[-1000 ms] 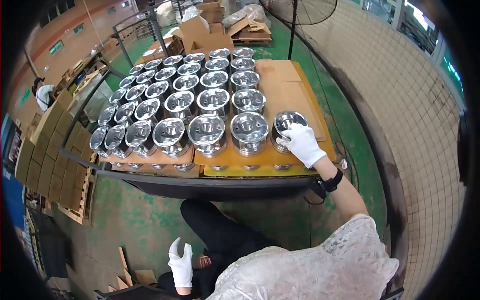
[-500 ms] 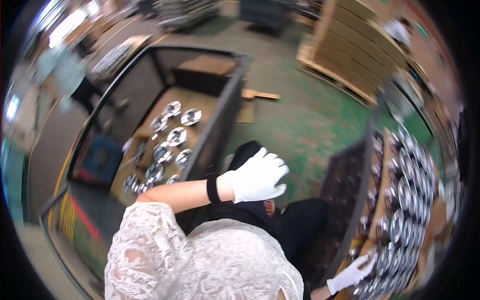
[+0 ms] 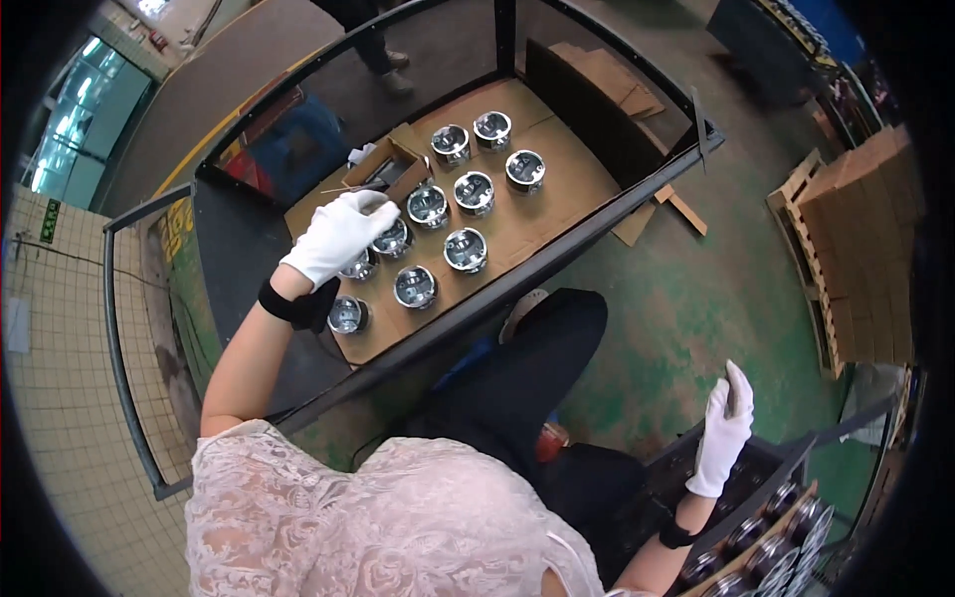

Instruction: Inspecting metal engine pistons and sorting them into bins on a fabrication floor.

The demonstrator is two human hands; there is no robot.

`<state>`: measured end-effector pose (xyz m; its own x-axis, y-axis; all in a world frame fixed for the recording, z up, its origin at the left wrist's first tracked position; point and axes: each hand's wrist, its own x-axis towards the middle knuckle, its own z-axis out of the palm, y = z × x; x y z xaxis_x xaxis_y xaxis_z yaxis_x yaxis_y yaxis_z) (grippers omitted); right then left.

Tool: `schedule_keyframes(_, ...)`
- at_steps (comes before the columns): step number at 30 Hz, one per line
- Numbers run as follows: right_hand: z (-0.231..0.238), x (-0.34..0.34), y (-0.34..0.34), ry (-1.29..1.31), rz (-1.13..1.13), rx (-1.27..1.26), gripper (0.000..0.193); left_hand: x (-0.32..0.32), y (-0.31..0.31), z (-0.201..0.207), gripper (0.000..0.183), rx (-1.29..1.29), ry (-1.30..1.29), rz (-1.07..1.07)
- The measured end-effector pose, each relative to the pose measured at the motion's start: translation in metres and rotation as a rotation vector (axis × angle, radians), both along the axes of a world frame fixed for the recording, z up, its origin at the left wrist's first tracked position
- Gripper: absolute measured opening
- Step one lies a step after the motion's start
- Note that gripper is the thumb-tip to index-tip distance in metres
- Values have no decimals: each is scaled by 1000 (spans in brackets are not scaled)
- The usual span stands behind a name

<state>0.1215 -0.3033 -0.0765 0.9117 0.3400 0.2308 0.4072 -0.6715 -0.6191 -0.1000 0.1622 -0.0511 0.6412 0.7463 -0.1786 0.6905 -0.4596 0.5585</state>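
Note:
My left hand (image 3: 343, 237), in a white glove, reaches over the dark cart on the left. Its fingers are bent and closed at the rim of a shiny metal piston (image 3: 394, 240), partly covered by the hand. Around it several more pistons, such as this one (image 3: 466, 250), stand on a cardboard sheet (image 3: 517, 234). Beside the fingers is a small cardboard box (image 3: 406, 171) with thin items in it. My right hand (image 3: 724, 435), also gloved, is raised at the right with fingers stretched out and nothing in it, above a second dark cart.
The left cart has a raised dark rim (image 3: 557, 257). At lower right, pistons (image 3: 771, 552) stand in rows with cardboard strips between them. A pallet with stacked brown boxes (image 3: 860, 259) is at the far right. A person's legs (image 3: 368, 40) show beyond the left cart.
The view has turned left toward the cart. My left hand has gone from before my body to the pistons in it. My right hand has lifted away from the piston rows.

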Motion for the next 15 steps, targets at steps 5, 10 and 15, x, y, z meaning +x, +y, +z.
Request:
schedule_keyframes(5,12,70,56,75,220,-95,25,16,28,-51,45,60,231,34)
schedule_keyframes(10,61,110,115,301,338,-139,24,2,68,-59,34,98,601,-496)
schedule_keyframes(15,115,177,210,192,552,-300,23,33,109,10,22,30,820,-531)
